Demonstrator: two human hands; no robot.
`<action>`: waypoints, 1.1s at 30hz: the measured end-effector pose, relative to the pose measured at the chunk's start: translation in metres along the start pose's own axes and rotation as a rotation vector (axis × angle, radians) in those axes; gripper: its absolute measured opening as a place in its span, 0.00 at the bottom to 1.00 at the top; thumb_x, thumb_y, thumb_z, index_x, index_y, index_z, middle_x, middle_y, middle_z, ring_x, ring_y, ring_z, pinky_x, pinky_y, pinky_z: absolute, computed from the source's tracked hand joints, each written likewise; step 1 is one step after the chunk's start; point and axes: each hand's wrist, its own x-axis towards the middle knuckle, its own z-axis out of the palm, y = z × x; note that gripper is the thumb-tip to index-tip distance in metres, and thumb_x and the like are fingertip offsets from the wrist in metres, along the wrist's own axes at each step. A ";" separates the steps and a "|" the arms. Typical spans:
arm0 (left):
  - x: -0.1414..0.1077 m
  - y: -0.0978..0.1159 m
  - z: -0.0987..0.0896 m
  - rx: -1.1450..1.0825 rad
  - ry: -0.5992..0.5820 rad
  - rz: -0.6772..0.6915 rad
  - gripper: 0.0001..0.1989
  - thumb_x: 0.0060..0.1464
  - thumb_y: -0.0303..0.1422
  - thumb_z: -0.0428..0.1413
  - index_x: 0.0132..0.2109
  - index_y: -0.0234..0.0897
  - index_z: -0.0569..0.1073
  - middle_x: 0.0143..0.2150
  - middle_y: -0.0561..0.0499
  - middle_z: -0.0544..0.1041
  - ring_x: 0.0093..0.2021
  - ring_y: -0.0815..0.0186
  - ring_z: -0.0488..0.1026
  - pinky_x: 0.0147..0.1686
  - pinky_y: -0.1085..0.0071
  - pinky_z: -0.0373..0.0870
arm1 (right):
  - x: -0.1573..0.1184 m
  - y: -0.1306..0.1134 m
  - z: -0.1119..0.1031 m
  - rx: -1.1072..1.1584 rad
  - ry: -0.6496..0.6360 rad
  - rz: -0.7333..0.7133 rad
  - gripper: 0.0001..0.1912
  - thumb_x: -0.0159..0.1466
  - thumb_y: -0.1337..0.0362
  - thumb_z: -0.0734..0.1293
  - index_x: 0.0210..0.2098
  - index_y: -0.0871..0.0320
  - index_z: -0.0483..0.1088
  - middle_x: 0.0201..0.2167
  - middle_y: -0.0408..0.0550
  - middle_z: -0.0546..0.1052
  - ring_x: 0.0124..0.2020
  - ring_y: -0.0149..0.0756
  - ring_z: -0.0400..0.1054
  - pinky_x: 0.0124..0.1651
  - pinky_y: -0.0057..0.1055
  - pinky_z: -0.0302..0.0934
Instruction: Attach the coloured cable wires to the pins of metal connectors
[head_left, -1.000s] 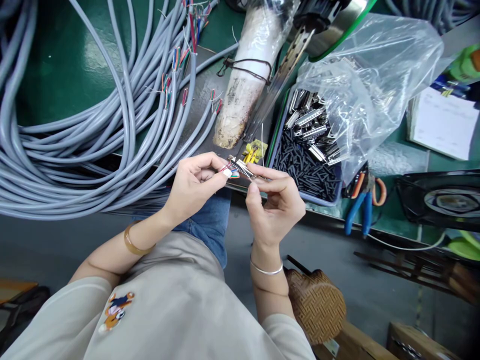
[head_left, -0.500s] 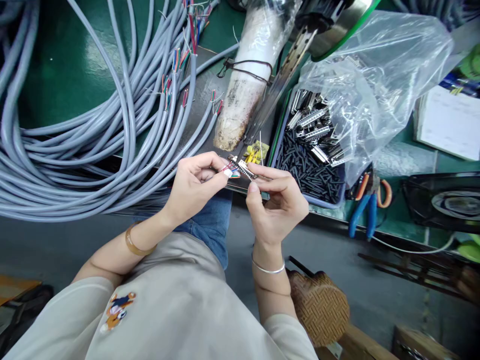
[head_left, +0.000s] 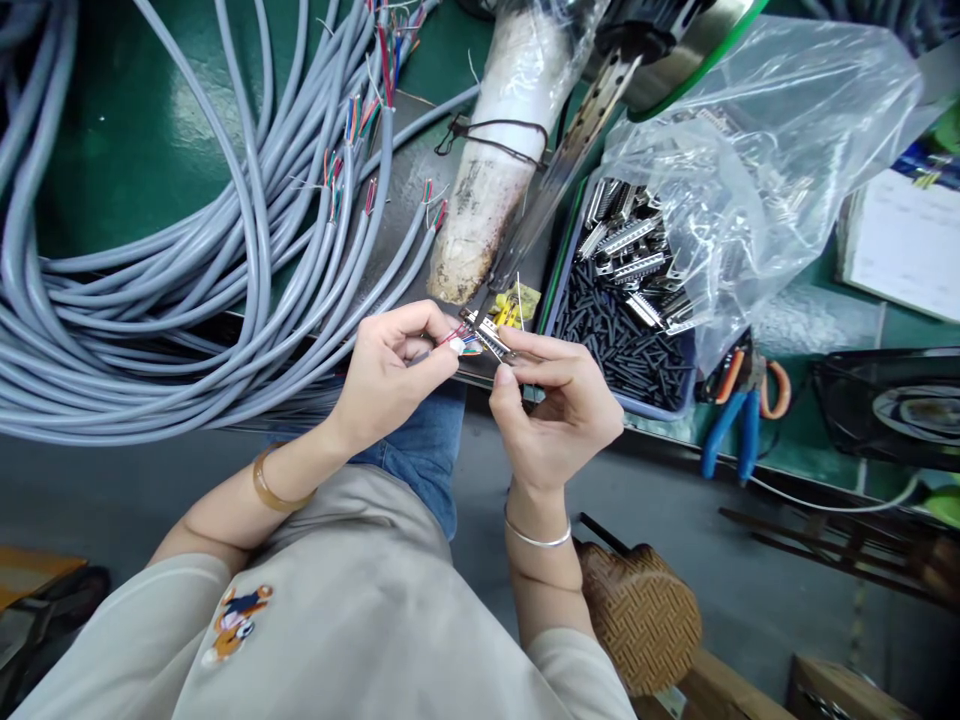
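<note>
My left hand [head_left: 397,360] is closed in a pinch on thin coloured wires [head_left: 470,345], whose ends lie against a small metal multi-pin connector [head_left: 487,338]. My right hand [head_left: 559,400] pinches the connector's right end between thumb and index finger. A pale thin strand [head_left: 501,358] shows by these fingertips. From above, the dark tip of a soldering iron [head_left: 484,300] reaches down to the connector, touching it or very near. Small yellow pieces [head_left: 511,308] lie just behind it on the bench.
Grey cables [head_left: 247,270] with stripped ends fill the left. A dirty white wrapped cylinder [head_left: 484,190] stands behind my hands. To the right are a blue bin [head_left: 667,408] of black tubes and connectors, a plastic bag [head_left: 810,120], cutters [head_left: 739,420] and a woven stool [head_left: 645,620].
The view has shifted slightly, so things at the right sit a little further right. Both hands keep their pinch; the connector has barely moved under the iron tip.
</note>
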 end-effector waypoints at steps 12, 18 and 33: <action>0.001 0.005 0.000 -0.002 0.007 0.036 0.06 0.48 0.27 0.60 0.25 0.34 0.72 0.30 0.52 0.79 0.26 0.75 0.69 0.25 0.80 0.66 | 0.006 -0.005 -0.001 -0.129 0.004 -0.121 0.10 0.59 0.75 0.72 0.32 0.55 0.71 0.43 0.46 0.85 0.42 0.36 0.81 0.43 0.33 0.76; -0.002 0.000 -0.002 -0.025 -0.003 -0.042 0.05 0.46 0.26 0.61 0.25 0.34 0.72 0.32 0.51 0.80 0.26 0.75 0.69 0.24 0.80 0.65 | -0.003 -0.002 -0.002 -0.205 -0.015 -0.200 0.10 0.59 0.75 0.72 0.33 0.54 0.71 0.43 0.46 0.85 0.41 0.34 0.81 0.42 0.31 0.76; -0.008 0.004 -0.002 0.011 0.013 0.022 0.06 0.48 0.26 0.61 0.26 0.33 0.72 0.29 0.52 0.77 0.24 0.77 0.65 0.23 0.81 0.62 | -0.004 -0.006 0.003 -0.101 -0.006 -0.020 0.07 0.63 0.71 0.70 0.34 0.54 0.70 0.41 0.45 0.84 0.42 0.36 0.80 0.44 0.36 0.77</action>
